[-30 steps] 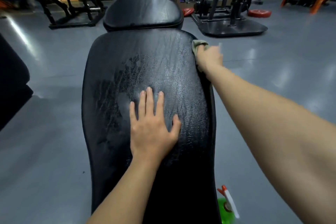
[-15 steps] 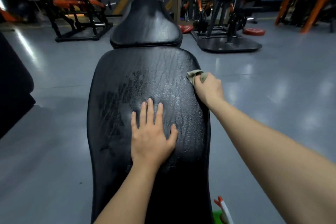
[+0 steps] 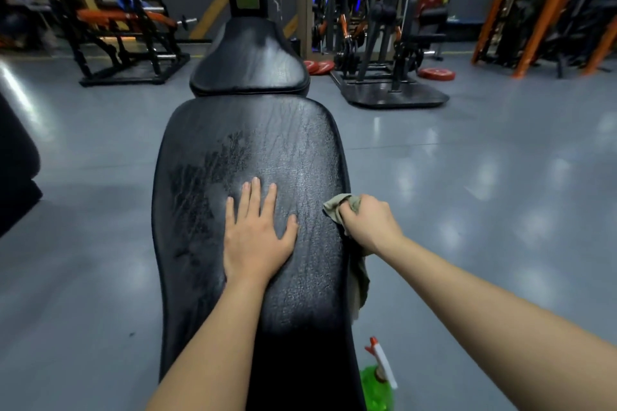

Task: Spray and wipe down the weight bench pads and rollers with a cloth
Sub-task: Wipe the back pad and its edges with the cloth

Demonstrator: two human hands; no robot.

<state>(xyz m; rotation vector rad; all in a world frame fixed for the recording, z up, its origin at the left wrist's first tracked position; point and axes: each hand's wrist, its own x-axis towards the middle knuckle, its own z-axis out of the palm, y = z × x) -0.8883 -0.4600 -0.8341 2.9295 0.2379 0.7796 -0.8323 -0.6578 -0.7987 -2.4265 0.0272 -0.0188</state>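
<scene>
A long black bench pad with cracked, worn leather stretches away from me, and a smaller black pad sits beyond it. My left hand lies flat on the middle of the long pad, fingers straight and spread. My right hand grips a grey-green cloth against the pad's right edge; part of the cloth hangs down the side. A green spray bottle with a white and red trigger stands on the floor at the bench's near right.
Grey glossy floor surrounds the bench. A black machine base and red weight plates lie at the back right. Another black and orange machine stands back left. A dark pad intrudes at the left edge.
My right hand has drawn the cloth toward me along the pad's right edge, from its far corner to about its middle. My left hand has stayed flat on the pad.
</scene>
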